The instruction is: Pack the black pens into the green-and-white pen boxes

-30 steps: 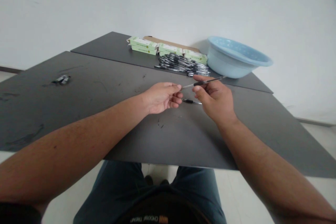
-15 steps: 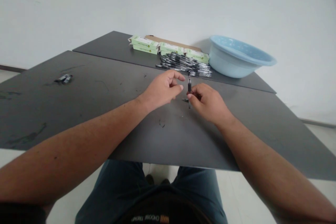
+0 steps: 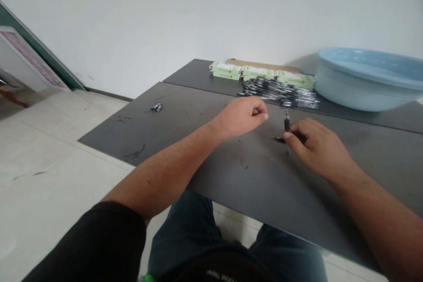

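My right hand [image 3: 317, 147] is closed, pinching a pen [image 3: 287, 122] between thumb and fingers. The pen stands upright with its metal tip up, and its black grip shows above the thumb. My left hand [image 3: 246, 114] hovers to the left of it, fingers curled and thumb against them; whatever they may hold is hidden. Behind the pinched pen, a dark pen-like piece [image 3: 276, 139] lies on the table, partly covered by my right hand. A heap of clear and black pens [image 3: 280, 91] is spread beyond both hands.
Green and white boxes [image 3: 226, 70] stand in a row behind the heap, with brown cardboard [image 3: 264, 64] at the back. At right is a large blue basin [image 3: 366, 88]. Small dark pieces [image 3: 157, 107] lie on the dark table [image 3: 211, 176] at left. White boards [image 3: 29, 57] lean by the wall.
My view has turned left, so the table sits further right in the picture. My left hand's fingers, apart before, have curled closed. The right hand still holds the pen upright.
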`<action>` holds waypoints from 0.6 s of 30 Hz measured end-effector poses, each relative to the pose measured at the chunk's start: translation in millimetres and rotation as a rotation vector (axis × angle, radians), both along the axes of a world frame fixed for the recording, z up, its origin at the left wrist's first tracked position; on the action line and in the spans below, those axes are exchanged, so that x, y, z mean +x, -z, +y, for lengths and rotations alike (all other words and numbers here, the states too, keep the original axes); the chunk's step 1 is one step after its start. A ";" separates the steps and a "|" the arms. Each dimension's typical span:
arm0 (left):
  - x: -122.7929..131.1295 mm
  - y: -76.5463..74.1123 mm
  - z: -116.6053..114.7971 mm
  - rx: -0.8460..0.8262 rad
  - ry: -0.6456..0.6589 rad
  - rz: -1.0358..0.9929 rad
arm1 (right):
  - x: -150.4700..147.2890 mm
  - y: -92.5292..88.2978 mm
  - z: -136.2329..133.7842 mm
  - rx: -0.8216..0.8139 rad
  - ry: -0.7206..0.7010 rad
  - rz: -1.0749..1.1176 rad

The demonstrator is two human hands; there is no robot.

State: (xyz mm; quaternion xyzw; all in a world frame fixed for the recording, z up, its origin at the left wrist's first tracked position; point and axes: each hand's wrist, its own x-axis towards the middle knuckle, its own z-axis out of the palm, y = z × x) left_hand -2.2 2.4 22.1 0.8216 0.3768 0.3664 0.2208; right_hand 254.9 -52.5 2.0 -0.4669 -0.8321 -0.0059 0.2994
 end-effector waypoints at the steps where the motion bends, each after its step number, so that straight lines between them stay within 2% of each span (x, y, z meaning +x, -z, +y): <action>1: -15.5 -6.1 4.8 0.062 -0.084 0.084 | 0.5 -0.2 -0.3 0.010 0.001 0.002; 4: -78.0 -18.2 23.4 0.150 -0.390 0.372 | 2.3 -0.4 -0.2 0.023 0.006 0.004; 7: -152.6 -19.4 39.7 0.024 -0.673 0.664 | 2.7 0.2 0.8 0.020 0.013 0.006; 11: -236.6 -10.3 44.6 -0.144 -0.980 0.741 | 0.2 1.1 1.2 0.044 -0.003 0.025; 14: -270.4 0.7 40.9 -0.217 -1.044 0.747 | -2.0 1.6 1.1 0.058 -0.019 0.034; 18: -277.1 17.6 38.3 -0.338 -1.055 0.828 | -3.4 2.3 1.4 0.057 -0.022 0.044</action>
